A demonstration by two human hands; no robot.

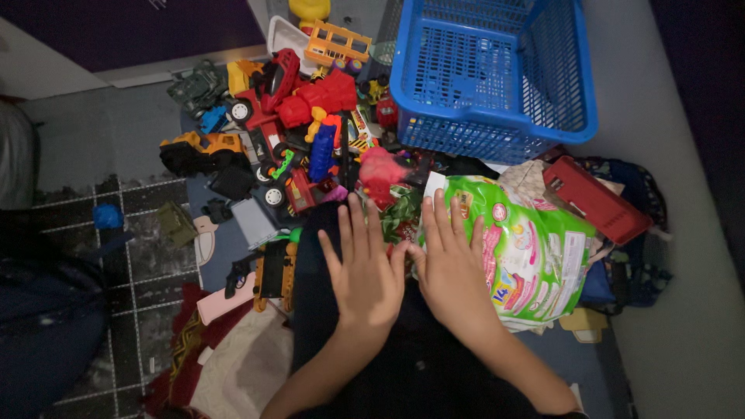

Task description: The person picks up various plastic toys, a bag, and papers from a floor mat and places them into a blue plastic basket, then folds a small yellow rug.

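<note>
My left hand is spread flat with fingers apart over a dark cloth on my lap, holding nothing. My right hand lies beside it, fingers apart, resting on the edge of a green and white plastic bag. Just beyond the fingertips sits a blurred pink-red toy. Further off is a heap of plastic toys: a red truck, a blue and red figure and a yellow digger.
A blue plastic basket stands at the top right on a grey floor. A red flat box lies right of the bag. An orange toy frame sits behind the heap. Dark tiles and a patterned cloth lie at left.
</note>
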